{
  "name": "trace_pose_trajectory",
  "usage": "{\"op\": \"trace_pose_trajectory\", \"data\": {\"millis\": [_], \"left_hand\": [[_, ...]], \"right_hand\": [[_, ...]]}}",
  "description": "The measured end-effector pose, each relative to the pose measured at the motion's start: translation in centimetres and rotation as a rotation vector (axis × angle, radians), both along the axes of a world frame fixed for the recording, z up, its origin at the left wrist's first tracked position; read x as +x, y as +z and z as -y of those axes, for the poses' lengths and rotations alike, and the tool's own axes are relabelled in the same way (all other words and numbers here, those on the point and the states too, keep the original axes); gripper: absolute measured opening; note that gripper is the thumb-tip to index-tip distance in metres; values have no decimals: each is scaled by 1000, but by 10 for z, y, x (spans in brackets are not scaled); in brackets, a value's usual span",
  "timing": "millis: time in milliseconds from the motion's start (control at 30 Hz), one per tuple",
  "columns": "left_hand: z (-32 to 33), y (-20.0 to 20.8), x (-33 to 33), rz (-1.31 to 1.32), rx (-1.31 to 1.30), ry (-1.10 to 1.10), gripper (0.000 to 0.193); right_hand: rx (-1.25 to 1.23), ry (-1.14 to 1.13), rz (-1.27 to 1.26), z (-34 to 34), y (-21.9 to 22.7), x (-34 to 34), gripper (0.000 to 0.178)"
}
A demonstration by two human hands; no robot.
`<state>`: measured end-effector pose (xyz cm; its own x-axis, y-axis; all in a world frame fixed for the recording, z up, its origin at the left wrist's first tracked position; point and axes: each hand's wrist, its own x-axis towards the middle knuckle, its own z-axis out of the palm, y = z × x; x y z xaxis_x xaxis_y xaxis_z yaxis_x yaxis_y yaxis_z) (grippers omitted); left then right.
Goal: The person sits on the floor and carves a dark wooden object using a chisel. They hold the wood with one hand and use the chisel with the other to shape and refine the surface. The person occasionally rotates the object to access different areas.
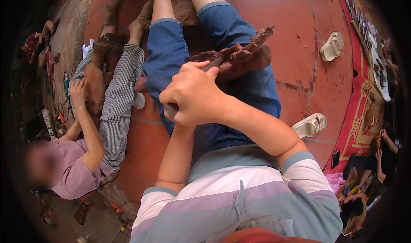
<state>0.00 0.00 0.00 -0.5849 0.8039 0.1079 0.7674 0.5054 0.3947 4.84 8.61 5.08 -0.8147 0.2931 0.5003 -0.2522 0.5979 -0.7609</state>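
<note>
Though the right hand hides most of the left hand, whose grip I cannot tell, the right clamped round a dark tool, a reddish-brown, knobbly carving across the thighs, partly covered

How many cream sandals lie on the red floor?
2, both on the picture's right: an upper sandal and a lower sandal, each left of the red mat. A partly hidden white object beside the checked trousers might be another; I cannot tell.
</note>
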Motion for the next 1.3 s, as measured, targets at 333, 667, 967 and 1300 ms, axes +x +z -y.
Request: {"op": "trace_pose_trajectory", "data": {"millis": [333,667,967,1300], "left_hand": [[-11,3,5,69,88,1,44],[-4,9,10,105,116,17,45],[1,12,26,140,154,37,46],[-4,8,19,142,172,44,46]], "right_hand": [[-59,-38,-90,-3,-4,13,15],[-92,-99,-198,-10,6,18,18],[-61,49,-218,-9,-1,29,20],[-132,18,-291,-11,4,27,24]]}}
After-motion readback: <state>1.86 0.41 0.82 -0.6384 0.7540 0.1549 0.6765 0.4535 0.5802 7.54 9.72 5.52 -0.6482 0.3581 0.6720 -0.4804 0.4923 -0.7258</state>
